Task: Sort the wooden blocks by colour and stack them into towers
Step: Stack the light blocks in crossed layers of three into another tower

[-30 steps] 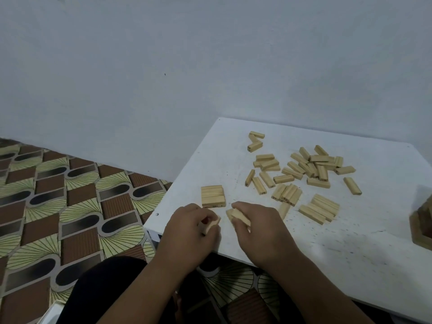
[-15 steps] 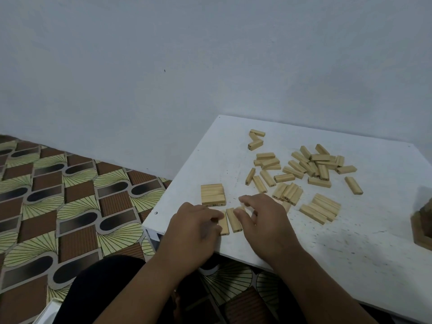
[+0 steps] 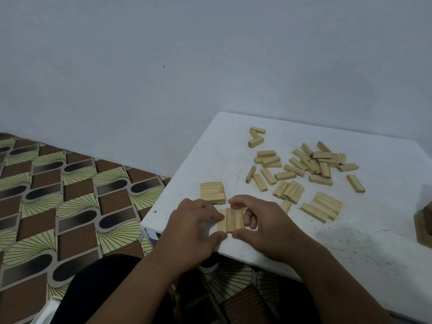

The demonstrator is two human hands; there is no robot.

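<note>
We had both hands round the three-block row at table's near edge: left hand & right hand pinching its sides, long axes pointing away; stack lay just beyond.

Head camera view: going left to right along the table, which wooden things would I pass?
Small stack → row of three blocks between the left hand and right hand → loose pile → dark wooden object at the edge.
</note>
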